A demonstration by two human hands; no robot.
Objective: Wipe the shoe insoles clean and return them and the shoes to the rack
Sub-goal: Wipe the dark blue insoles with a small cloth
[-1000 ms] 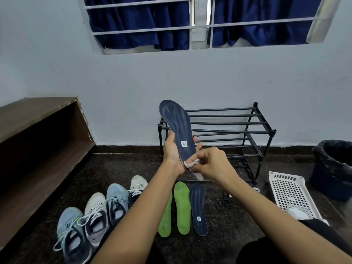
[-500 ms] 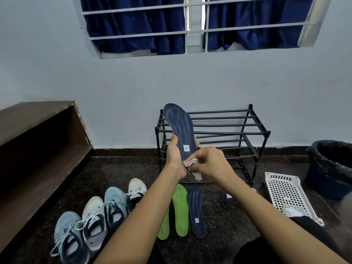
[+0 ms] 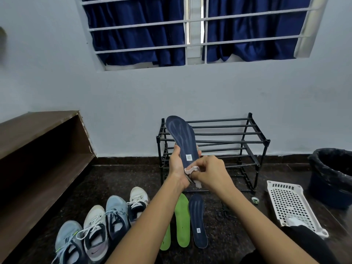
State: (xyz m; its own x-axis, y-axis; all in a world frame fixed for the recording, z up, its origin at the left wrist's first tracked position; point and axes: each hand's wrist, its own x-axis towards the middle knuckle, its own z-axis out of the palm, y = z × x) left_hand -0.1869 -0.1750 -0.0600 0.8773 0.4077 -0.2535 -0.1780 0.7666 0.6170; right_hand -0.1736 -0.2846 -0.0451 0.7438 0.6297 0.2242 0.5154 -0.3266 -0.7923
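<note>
My left hand [image 3: 177, 168] grips the heel end of a navy insole [image 3: 182, 138], held upright in front of the black shoe rack [image 3: 255, 143]. My right hand [image 3: 211, 173] pinches a white wipe [image 3: 191, 170] against the insole's lower part. On the dark floor below lie two green insoles [image 3: 182, 221] and a second navy insole [image 3: 198, 221]; one green insole is partly hidden by my left forearm. Several sneakers [image 3: 95, 225] stand in a row at the lower left.
A white perforated basket [image 3: 289, 202] with a wipe in it lies at the right, next to a dark lined bin [image 3: 333, 174]. A small tape roll [image 3: 254, 200] sits near the rack's foot. A brown wooden shelf [image 3: 38, 149] runs along the left wall.
The wipe in my right hand has slid slightly down toward the insole's heel. The view has tilted upward, showing more of the window.
</note>
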